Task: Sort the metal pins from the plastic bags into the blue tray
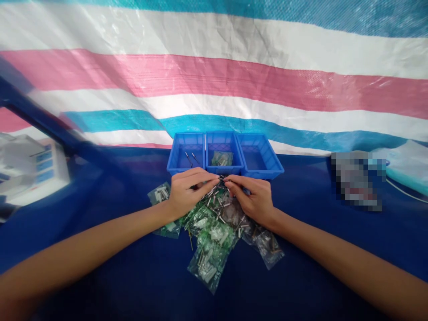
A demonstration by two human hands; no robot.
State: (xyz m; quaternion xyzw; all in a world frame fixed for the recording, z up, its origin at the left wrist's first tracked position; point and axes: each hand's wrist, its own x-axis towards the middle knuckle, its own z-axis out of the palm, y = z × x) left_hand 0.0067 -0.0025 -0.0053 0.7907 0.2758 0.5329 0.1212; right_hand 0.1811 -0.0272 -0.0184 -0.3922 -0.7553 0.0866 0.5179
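Note:
My left hand (189, 191) and my right hand (254, 197) meet just in front of the blue bins. Both are closed in a pinch, fingertips nearly touching, on a small thin metal pin (221, 179). Fingers cover much of it, and whether it is one piece or two I cannot tell. Below the fingertips lies a heap of loose silver metal pins (220, 207) on clear and greenish plastic bags. One small bag (207, 269) at the near end holds white and metal pieces. Another bag (162, 195) sits beside my left wrist.
Three blue bins stand side by side: the left bin (170, 166) holds two thin pins, the middle bin (224, 170) a small bag, and the right bin (264, 173) shows its bare floor. A white device (50, 174) is at left; a blurred-out item (356, 183) lies at right.

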